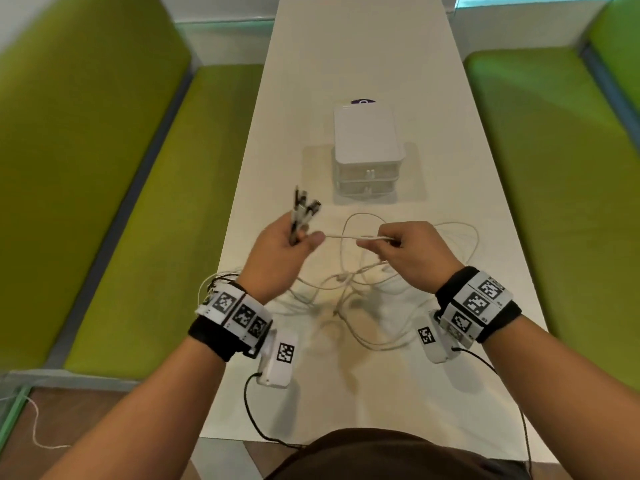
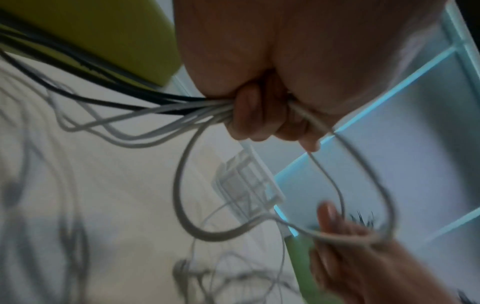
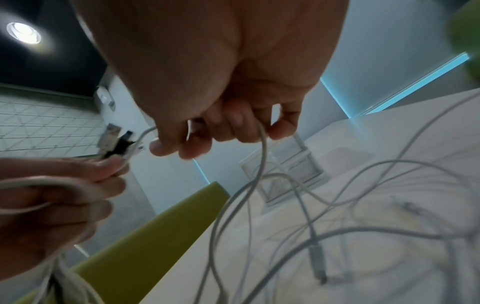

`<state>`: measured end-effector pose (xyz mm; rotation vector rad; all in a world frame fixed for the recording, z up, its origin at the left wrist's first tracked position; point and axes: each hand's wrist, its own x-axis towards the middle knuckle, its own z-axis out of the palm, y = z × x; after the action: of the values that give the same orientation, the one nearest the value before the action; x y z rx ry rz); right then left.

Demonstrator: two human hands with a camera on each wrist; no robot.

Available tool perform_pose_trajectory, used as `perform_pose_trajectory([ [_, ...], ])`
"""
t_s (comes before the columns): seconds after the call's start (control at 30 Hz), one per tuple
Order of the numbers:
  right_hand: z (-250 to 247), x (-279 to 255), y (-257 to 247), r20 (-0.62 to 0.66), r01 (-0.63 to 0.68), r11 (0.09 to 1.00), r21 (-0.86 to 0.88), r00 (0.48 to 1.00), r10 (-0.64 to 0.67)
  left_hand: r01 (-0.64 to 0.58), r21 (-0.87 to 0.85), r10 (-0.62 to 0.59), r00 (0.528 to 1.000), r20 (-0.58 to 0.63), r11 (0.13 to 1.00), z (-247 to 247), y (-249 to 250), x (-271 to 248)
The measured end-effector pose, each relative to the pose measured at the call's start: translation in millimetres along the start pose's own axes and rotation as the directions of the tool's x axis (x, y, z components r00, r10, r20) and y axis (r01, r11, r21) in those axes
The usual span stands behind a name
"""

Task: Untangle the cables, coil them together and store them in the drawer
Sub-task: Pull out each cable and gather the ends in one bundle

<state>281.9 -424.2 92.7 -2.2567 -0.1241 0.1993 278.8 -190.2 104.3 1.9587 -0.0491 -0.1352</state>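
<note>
My left hand (image 1: 291, 237) grips a bundle of cable ends (image 1: 304, 206), black and white, their plugs sticking up above the fist; in the left wrist view the bundle (image 2: 182, 111) leaves the curled fingers. My right hand (image 1: 398, 242) pinches a white cable (image 1: 341, 238) that runs straight across to the left hand. In the right wrist view this cable (image 3: 262, 156) drops from the fingers. The rest of the white cables lie in a loose tangle (image 1: 349, 296) on the table below both hands. A small white drawer unit (image 1: 367, 150) stands beyond, both drawers closed.
The long white table (image 1: 363, 46) runs away from me between green benches, left (image 1: 156, 202) and right (image 1: 554, 168). A dark round object (image 1: 362, 101) peeks out behind the drawer unit. A thin white cord (image 1: 34, 431) lies on the floor at lower left.
</note>
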Motion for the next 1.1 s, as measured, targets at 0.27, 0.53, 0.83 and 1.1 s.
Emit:
perform_pose_trajectory([
  [0.27,-12.6,-4.1,11.7,-0.004,0.028,0.996,0.085,1.000,-0.028,0.012,0.360,0.073,0.972,-0.221,0.933,-42.9,-8.0,10.0],
  [0.53,9.9,-1.9,5.3,0.068,0.038,0.998,-0.051,0.997,-0.035,-0.198,0.774,0.156,0.979,0.129,0.601,-19.2,-10.2,-6.2],
  [0.83,4.0,0.2,1.3,0.009,-0.003,0.962,-0.274,1.000,0.006,0.052,0.125,-0.060,0.996,0.060,0.991,-0.4,6.6,0.4],
  [1.1,-27.9,-7.3,38.8,-0.005,-0.111,0.989,-0.096,0.994,0.111,0.202,0.217,-0.181,0.977,-0.110,0.955,-71.6,-12.9,-11.0],
])
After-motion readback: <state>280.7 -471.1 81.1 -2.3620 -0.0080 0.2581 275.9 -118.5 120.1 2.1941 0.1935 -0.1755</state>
